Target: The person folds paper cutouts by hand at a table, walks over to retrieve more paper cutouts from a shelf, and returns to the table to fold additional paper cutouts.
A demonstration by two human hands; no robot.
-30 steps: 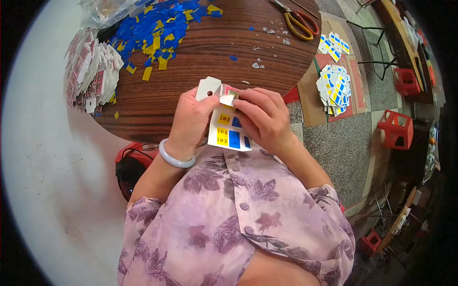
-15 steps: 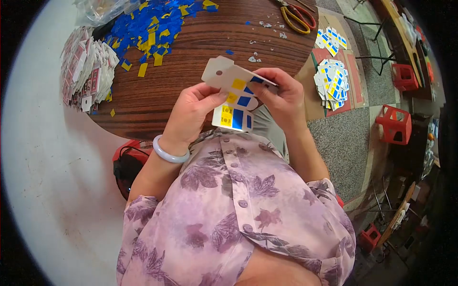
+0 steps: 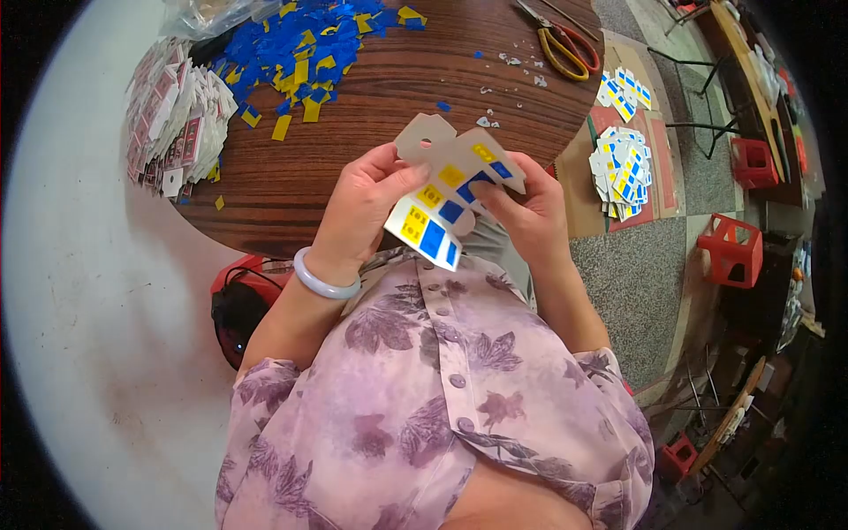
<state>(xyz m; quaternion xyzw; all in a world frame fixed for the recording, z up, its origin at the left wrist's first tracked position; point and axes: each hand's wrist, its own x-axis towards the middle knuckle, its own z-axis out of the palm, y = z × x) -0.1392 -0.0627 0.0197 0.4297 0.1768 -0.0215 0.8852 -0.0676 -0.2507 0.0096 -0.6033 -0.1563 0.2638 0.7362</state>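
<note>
Held up just past the table's near edge are white hang-tag cards [image 3: 413, 231] bearing yellow and blue patches, fanned so several faces or panels show. My left hand [image 3: 364, 212] pinches them on the left side, its thumb on the white card front below a tab with a round hole. On the right, my right hand [image 3: 536, 216] grips their edge, with the thumb pressed on a blue patch and its other fingers behind. Whether these are separate cards or one folded card I cannot tell.
A heap of blue and yellow slips [image 3: 300, 62] lies on the round wooden table [image 3: 389, 97]. Left of it stands a thick stack of printed cards [image 3: 181, 124]. Scissors [image 3: 565, 53] rest near the far right edge. Patched cards [image 3: 625, 172] lie piled on cardboard beyond.
The cards have tilted and fanned wider, so another patched panel shows at upper right. My right hand has moved slightly down. The whole view has shifted a little.
</note>
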